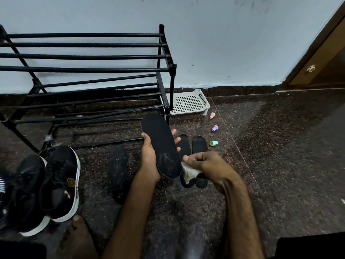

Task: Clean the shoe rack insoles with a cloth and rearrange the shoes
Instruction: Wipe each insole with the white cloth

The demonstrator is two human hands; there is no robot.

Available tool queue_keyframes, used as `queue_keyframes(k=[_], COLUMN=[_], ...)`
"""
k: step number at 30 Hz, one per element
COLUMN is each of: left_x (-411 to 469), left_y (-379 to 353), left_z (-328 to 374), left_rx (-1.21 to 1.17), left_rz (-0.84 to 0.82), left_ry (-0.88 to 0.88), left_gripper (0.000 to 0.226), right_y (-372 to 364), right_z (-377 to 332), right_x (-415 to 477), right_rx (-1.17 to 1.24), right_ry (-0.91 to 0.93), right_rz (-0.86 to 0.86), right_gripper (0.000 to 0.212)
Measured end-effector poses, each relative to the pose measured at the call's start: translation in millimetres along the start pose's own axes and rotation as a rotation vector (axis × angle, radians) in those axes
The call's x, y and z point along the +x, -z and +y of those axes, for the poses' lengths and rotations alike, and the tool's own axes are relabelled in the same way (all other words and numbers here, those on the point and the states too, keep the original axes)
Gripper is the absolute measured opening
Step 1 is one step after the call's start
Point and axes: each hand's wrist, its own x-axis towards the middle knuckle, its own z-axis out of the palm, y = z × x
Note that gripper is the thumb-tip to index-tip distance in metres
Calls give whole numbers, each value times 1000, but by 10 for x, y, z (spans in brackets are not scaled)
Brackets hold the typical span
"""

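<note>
Insole [160, 144] in left grip [149, 157], beside cloth [189, 173]

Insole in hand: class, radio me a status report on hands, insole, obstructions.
Left hand holds black insole, whitish scuffs at heel. Right hand grips cloth beside that heel. Nothing between cloth and insole.

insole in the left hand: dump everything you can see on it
The flat black shoe insole is elongated with rounded ends, matte, foam- or fabric-like. Whitish scuffs mark its near end; the far half looks clean. It is held in the air, far end toward the black metal shoe rack. The left hand grips it from beneath, thumb on its left edge, fingers on the right. The white cloth in the right hand sits at its near right edge; contact is unclear.
</note>
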Motion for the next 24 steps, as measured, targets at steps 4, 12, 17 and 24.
queue_keyframes(k=[4, 12, 17, 24], left_x=[-21, -118, -98, -125], left_y=[-59, -257, -222, -175], left_z=[-27, -125, -81, -47], left_rx=[-19, -160, -271, -305], left_rz=[-15, -93, -84, -126], left_ry=[2, 70, 68, 18], left_gripper=[88, 79, 72, 57], right_y=[-122, -240, -274, -311], right_z=[-25, -75, -101, -322], right_x=[3, 194, 139, -23], right_rx=[45, -250, -280, -524], right_ry=[53, 234, 256, 586], right_rz=[17, 409, 425, 489], right_gripper=[8, 25, 12, 30])
